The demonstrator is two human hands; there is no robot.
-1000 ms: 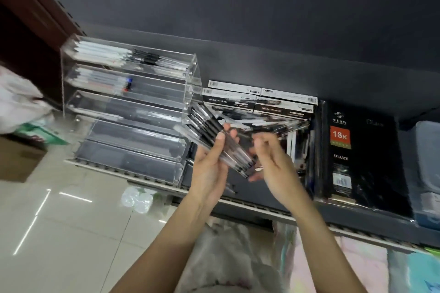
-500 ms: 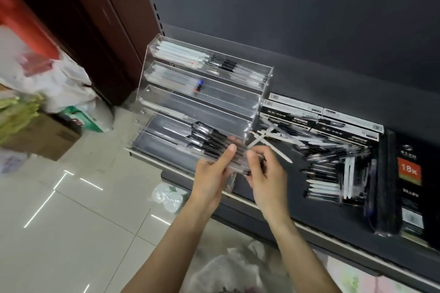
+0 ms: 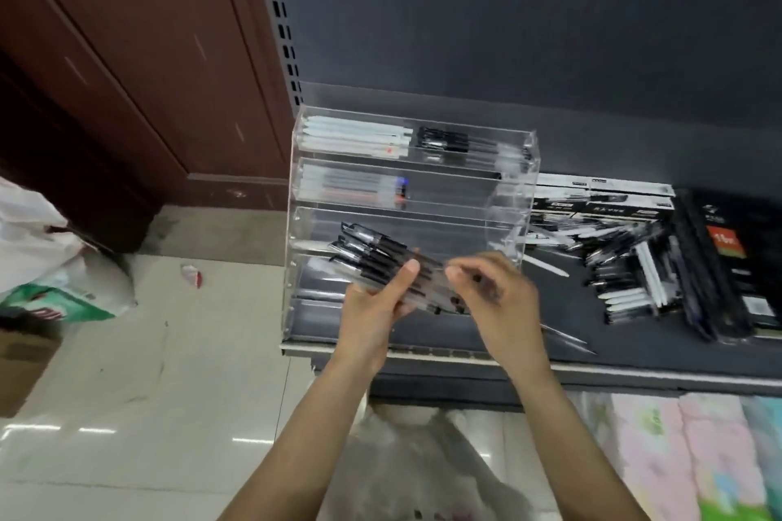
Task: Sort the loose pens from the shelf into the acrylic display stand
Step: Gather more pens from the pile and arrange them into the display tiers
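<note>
- At the far left, on the pale tiled floor [image 3: 127, 385], lie a white plastic bag [image 3: 38, 241] and a green-and-white packet [image 3: 63, 302], with a brown wooden panel [image 3: 139, 68] rising behind them.
- Left of centre, a clear acrylic display stand [image 3: 514, 203] sits at the left end of a dark shelf [image 3: 634, 345]; its top tier holds white pens and black pens, and the second tier holds a few more.
- In front of the stand's middle tiers, the left hand [image 3: 372, 309] grips a bundle of black-capped pens [image 3: 381, 258], caps pointing up and left.
- Just to the right, the right hand [image 3: 495, 300], blurred, has its fingers curled at the bundle's lower end; whether they pinch it cannot be told.
- Farther right, loose pens [image 3: 626, 266] lie scattered on the shelf, with flat pen boxes [image 3: 601, 199] behind them.
- At the far right edge, black diaries [image 3: 736, 266] stand in a row.
</note>
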